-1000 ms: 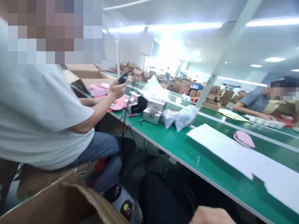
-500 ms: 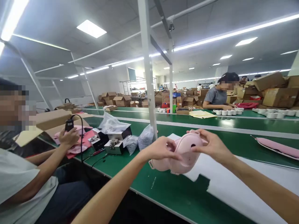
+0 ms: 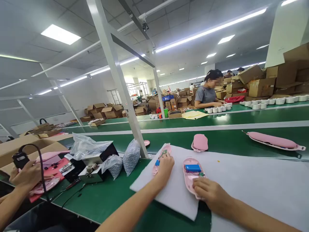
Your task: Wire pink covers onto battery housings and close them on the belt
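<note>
On the white foam sheet (image 3: 231, 180) lie two pink plastic shell halves, open side up. My left hand (image 3: 166, 168) is closed over the left shell half (image 3: 155, 170), which carries a green circuit board and a blue part; its fingers cover much of that half. Fingers of my right hand (image 3: 212, 195) grip the lower end of the right shell half (image 3: 189, 187). Inside this one sit a blue battery (image 3: 192, 168), thin wires and a small green board. Beyond the sheet's far edge rests a rounded pink piece (image 3: 200, 142).
A long pink padded strip (image 3: 272, 139) lies at the right. Bags of small metal parts (image 3: 131, 157) stand by a white post (image 3: 120, 87), beside metal fixtures (image 3: 93, 170). At left, a co-worker's hand (image 3: 26, 175) holds a black tool. Another person works across the green bench (image 3: 173, 131).
Both hands have come down with the pink shell, which was held up in the air; two halves now lie apart on the sheet. The view has turned right.
</note>
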Motion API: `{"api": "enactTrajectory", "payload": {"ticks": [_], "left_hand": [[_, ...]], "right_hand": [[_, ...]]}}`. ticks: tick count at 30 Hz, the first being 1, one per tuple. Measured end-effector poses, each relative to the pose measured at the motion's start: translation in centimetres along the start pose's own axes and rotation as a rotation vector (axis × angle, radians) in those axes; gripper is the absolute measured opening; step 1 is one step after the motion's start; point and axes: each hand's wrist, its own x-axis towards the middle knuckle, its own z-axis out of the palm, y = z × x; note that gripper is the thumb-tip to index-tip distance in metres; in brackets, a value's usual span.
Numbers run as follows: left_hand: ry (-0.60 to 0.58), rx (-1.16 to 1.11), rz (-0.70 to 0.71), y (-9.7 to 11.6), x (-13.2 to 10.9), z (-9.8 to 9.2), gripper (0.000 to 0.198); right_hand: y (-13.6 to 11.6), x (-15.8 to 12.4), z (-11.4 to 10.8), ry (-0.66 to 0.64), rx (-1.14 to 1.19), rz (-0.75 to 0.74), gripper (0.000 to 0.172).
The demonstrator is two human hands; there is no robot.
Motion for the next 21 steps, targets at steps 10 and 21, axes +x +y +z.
{"api": "enactTrajectory", "payload": {"ticks": [10, 21], "left_hand": [[0.037, 0.146, -0.074, -0.8, -11.3, 3.1, 0.029], [0.007, -0.023, 0.009, 0.0, -8.7, 1.8, 0.047]], "right_hand": [[-4.4, -0.7, -1.2, -0.179, 0.059, -0.207, 0.019], [-2.6, 2.6, 4.1, -0.250, -0.066, 0.098, 0.019]]}}
